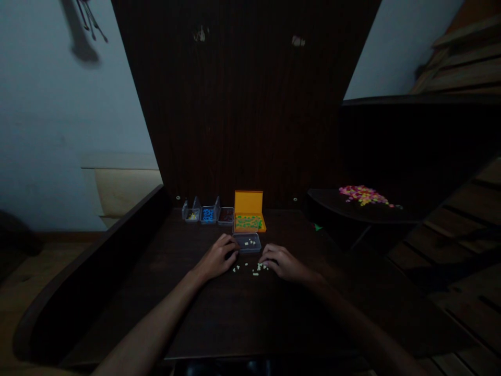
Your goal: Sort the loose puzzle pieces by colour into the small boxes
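Small pale pieces (256, 273) lie scattered on the dark tabletop between my hands. My left hand (219, 257) rests at the left edge of a clear plastic box (247, 249), its fingers bent and the thumb apart from them. Several more pale pieces (251, 242) sit inside that box. On the other side, my right hand (285, 262) has its fingers drawn together over the right end of the scattered pieces. Whatever is between those fingertips is too small and dark to make out.
Behind the clear box stands an open orange case (249, 201) with green pieces. Left of it are small clear boxes, one with blue pieces (207, 214). A colourful heap (366, 195) lies on a raised shelf at right. A dark side panel (94, 271) borders the left.
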Demonstrator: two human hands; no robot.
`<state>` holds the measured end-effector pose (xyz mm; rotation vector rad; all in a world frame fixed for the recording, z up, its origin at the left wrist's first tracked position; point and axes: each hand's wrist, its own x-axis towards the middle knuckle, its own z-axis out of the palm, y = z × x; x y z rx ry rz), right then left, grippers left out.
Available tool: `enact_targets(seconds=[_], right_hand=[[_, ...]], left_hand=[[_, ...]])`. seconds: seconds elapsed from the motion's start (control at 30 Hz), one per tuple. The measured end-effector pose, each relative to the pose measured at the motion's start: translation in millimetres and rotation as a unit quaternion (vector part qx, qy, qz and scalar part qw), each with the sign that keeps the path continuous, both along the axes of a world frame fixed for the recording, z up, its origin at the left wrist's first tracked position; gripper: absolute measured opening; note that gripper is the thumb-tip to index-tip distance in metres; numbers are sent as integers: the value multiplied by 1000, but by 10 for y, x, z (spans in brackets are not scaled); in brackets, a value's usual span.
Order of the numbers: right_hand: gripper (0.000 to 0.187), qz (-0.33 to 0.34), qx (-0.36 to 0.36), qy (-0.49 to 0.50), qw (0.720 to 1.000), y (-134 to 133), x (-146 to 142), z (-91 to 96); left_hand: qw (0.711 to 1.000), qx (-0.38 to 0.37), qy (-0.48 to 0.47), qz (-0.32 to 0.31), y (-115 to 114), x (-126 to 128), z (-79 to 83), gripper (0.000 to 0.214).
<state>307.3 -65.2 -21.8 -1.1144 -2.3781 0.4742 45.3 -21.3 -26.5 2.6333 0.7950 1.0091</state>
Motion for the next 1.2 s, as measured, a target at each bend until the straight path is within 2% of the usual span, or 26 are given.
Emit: enact_targets(seconds=[0.3,0.73,0.97,1.2], right_hand=[[17,2,23,2,1000,-50,-41,-11],[14,0,51,64,997,-12,-33,-164],[14,-21,40,89,995,-18,-44,-132],[15,-42,44,121,991,-34,-67,-106]], left_hand=[[1000,-2,1,3,-21,9,34,14],[1000,-8,4,1,-12,2,5,14],[1000,-9,5,1,-35,9,46,15],[1000,-8,1,2,-17,8,13,15]])
